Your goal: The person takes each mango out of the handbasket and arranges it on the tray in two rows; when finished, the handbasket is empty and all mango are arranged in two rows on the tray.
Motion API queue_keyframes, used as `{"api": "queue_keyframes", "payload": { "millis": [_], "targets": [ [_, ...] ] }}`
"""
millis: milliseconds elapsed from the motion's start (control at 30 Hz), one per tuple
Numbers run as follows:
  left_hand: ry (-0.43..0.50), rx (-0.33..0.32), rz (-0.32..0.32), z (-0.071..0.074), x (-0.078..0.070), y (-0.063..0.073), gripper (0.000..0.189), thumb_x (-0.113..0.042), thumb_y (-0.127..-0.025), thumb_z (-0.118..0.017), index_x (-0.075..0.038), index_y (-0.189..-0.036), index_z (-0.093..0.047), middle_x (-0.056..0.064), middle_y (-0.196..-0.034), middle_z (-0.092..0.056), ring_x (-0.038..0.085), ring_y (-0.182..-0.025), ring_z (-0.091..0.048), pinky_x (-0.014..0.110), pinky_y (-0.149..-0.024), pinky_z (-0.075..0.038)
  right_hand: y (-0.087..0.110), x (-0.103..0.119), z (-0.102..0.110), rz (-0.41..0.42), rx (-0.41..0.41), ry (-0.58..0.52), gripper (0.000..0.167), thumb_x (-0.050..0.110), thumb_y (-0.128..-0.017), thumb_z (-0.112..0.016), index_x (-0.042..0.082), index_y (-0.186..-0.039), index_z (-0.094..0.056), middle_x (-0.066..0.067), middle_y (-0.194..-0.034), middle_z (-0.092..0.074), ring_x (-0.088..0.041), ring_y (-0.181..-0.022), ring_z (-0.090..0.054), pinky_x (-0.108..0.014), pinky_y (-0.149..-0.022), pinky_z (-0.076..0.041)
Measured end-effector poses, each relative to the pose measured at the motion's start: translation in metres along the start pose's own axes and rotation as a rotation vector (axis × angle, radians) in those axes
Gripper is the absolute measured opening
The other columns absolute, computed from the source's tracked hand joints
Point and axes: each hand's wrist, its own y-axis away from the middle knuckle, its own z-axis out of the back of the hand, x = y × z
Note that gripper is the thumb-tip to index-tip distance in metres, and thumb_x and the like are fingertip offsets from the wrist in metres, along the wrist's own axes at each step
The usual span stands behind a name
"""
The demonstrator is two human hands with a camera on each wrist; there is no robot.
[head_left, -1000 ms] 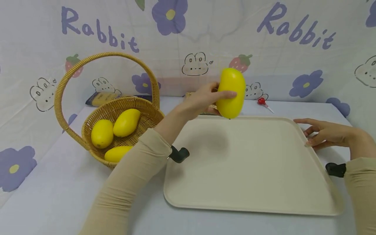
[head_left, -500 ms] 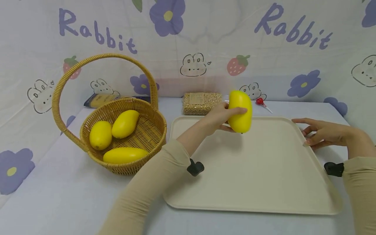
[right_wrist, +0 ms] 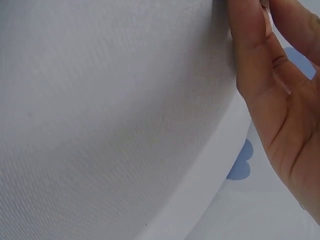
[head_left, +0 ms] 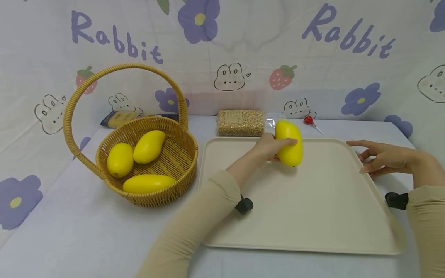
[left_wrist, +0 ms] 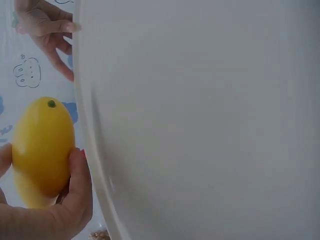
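In the head view my left hand (head_left: 269, 148) grips a yellow mango (head_left: 291, 148) above the back part of a beige tray (head_left: 313, 204). The thumb lies across the mango's near face, with fingers behind it. The left wrist view shows this mango (left_wrist: 44, 142) between thumb and fingers, its dark stem spot turned away from the palm. My right hand (head_left: 389, 157) rests at the tray's right rim, thumb tip and index fingertip touching the edge. Left of the tray stands a wicker basket (head_left: 189, 170) with a tall handle, and three more mangoes (head_left: 149, 184) lie inside.
Behind the tray lies a clear packet of grains (head_left: 240, 125). A red lollipop (head_left: 308, 120) is at the back right. Behind the basket sits a dark and tan package (head_left: 119, 119). A patterned cloth (head_left: 257, 50) hangs along the back.
My left hand has carried the mango to the right and lower, nearer the tray, uncovering the grain packet and the basket's right side. The right hand stays at the rim.
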Motion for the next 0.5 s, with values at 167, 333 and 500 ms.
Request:
{"api": "queue_keyframes", "payload": {
  "millis": [167,333,500],
  "targets": [
    [0.032,-0.048,0.027,-0.004,0.006,0.0,0.054,-0.029,-0.086,-0.076,-0.001,-0.123,-0.049,0.01,-0.109,-0.059,0.019,-0.087,-0.059,0.038,-0.089,-0.06,0.001,-0.002,0.0,0.011,0.007,-0.005,0.102,0.018,-0.089,-0.071,0.021,-0.159,0.002,-0.028,-0.142,-0.034,-0.01,-0.104,-0.058,-0.029,-0.088,-0.058],
    [0.004,-0.046,0.036,-0.004,0.009,-0.001,0.057,-0.029,-0.086,-0.076,-0.003,-0.126,-0.047,0.01,-0.11,-0.059,0.021,-0.089,-0.061,0.039,-0.087,-0.061,0.0,-0.004,0.0,0.011,0.006,-0.006,0.101,0.018,-0.09,-0.07,0.023,-0.159,0.003,-0.027,-0.142,-0.033,-0.009,-0.103,-0.057,-0.029,-0.088,-0.057],
    [-0.143,-0.048,0.022,-0.003,0.012,-0.002,0.052,-0.038,-0.085,-0.076,-0.005,-0.117,-0.052,0.005,-0.097,-0.059,0.016,-0.078,-0.059,0.029,-0.068,-0.06,-0.002,-0.003,0.0,0.012,0.0,0.004,0.1,0.018,-0.09,-0.07,0.026,-0.159,0.002,-0.026,-0.141,-0.035,-0.01,-0.103,-0.058,-0.029,-0.087,-0.057]
  ]
}}
